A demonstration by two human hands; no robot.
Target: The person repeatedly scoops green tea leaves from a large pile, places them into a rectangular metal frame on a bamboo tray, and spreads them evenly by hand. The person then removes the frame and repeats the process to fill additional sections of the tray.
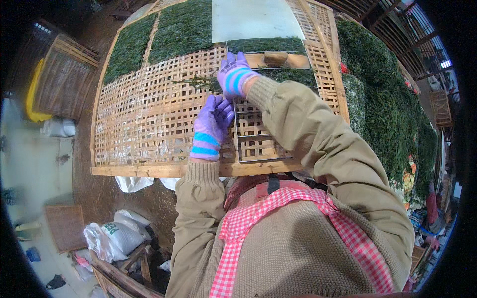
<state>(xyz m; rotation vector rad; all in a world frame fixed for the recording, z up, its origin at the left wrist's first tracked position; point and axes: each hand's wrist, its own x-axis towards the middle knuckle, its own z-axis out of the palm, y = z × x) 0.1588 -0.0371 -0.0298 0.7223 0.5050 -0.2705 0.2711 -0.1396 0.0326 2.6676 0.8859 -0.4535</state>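
Observation:
My left hand [213, 118], in a purple knit glove with blue bands, is over the woven bamboo tray [138, 123], its fingers partly curled beside a thin metal frame [236, 143]. Farther out, my right hand [234, 76], gloved alike, lies at the frame's left edge with its fingers pointing away from me. Loose green strands [201, 82] stick out left of it. A wooden board with a raised block handle [275, 59] lies across the frame, with green strands [287, 75] on both sides. Whether either hand grips anything is hidden.
Matted green sheets [182, 29] cover the tray's far left. A white sheet [257, 20] lies beyond the frame. Heaped green strands [387, 104] are on the right. White sacks [121, 234] rest on a wooden bench [123, 273] at lower left. A wooden rim [141, 170] edges the tray.

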